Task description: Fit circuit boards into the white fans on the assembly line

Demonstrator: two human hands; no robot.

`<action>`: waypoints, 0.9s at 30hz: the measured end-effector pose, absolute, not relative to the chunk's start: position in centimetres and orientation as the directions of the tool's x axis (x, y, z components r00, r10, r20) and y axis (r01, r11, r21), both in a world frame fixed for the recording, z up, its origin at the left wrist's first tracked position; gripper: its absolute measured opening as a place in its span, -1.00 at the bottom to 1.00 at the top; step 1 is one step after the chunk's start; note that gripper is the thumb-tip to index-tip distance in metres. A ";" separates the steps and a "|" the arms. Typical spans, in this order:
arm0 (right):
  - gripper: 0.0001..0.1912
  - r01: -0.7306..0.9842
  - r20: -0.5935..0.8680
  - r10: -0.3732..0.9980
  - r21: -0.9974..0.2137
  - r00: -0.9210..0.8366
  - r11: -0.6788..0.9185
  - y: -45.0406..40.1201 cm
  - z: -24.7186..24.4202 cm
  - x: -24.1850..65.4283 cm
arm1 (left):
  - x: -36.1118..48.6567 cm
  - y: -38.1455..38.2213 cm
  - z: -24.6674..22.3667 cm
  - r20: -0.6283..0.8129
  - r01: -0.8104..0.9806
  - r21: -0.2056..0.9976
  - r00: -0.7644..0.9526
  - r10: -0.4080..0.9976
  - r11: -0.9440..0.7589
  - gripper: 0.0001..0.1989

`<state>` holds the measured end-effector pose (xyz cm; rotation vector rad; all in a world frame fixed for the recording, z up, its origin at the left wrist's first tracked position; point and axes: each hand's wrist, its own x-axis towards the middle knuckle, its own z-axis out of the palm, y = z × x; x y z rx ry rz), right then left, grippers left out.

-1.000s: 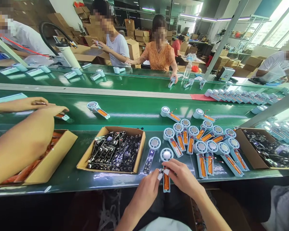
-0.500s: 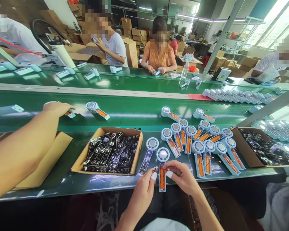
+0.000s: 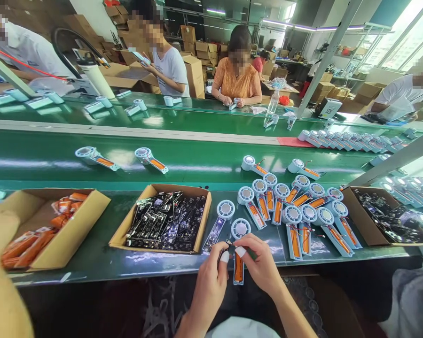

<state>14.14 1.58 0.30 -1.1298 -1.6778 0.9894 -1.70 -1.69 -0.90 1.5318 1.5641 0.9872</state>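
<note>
My left hand (image 3: 208,272) pinched a small dark piece (image 3: 228,242) between thumb and finger. My right hand (image 3: 260,260) had thumb and fingertips drawn close together; couldn't tell if they gripped a wire. Fan unit (image 3: 240,228) lay faceup on the bench (image 3: 155,261), handle below my fingertips, orange cell (image 3: 238,271) showing. Second fan (image 3: 225,209) sat just left, carton (image 3: 204,224) of circuit boards (image 3: 169,223) farther left, clustered fans (image 3: 292,214) right.

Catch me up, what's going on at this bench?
The person's left hand pinches a dark piece too small to identify. The right hand is just beside it, over a fan-like unit with an orange insert showing. Similar units are grouped to the right; a box of circuit boards sits to the left.
</note>
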 end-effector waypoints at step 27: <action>-0.76 0.753 0.451 0.790 -0.316 -0.416 0.577 1.3 1.0 14.1 | -1.7 -1.0 -0.3 0.059 0.417 0.907 -0.002 0.998 -0.053 -0.72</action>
